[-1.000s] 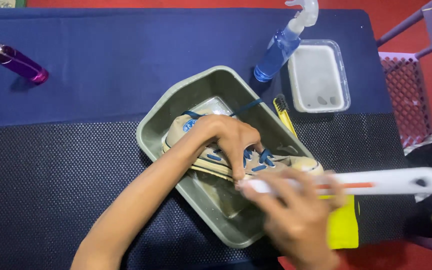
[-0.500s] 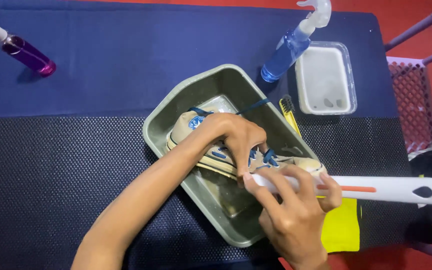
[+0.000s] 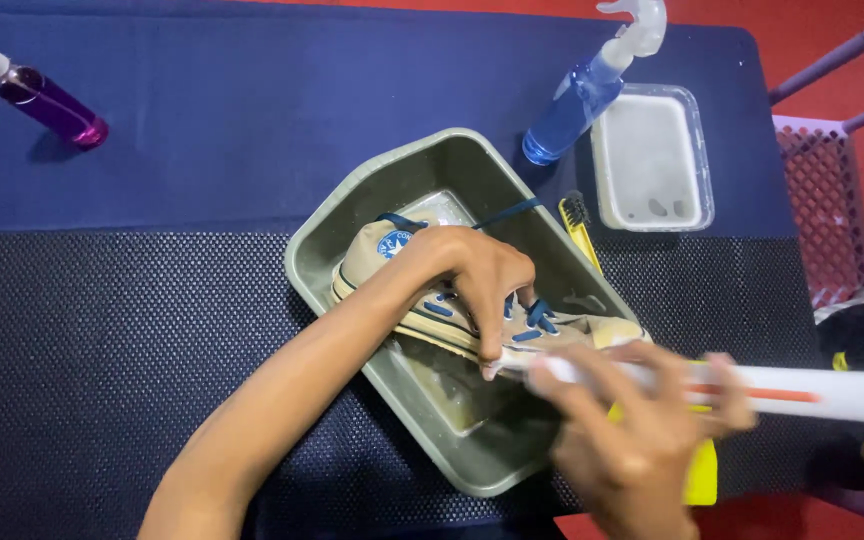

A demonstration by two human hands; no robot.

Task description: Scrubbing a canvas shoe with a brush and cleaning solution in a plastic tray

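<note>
Basin: an olive-green rectangular basin (image 3: 347, 225) sits tilted on the dark mat, holding shallow murky water and one shoe.
Shoe: a tan high-top sneaker (image 3: 392, 255) with blue laces lies on its side in the basin, toe pointing toward the right hand, sole edge toward the near wall.
Clear tub: a small clear rectangular tub (image 3: 652, 160) stands just beyond the basin on the blue cloth; a few small dark bits lie at its bottom.
Spray bottles: a blue spray bottle (image 3: 577, 105) stands between basin and tub, close to both; a purple bottle (image 3: 47, 100) lies well apart at the far left corner.
Toothbrush: a yellow toothbrush (image 3: 577, 225) lies just beside the basin's right rim.
Left hand: the left hand (image 3: 482, 275) is curled over the sneaker's lace area, fingers bent down and pressing the shoe.
Right hand: the right hand (image 3: 632, 440) is closed around a long white brush handle (image 3: 812, 390) with an orange stripe; its head end meets the sneaker's toe, blurred.
Yellow item: a yellow flat piece (image 3: 700, 475) shows under the right hand.
</note>
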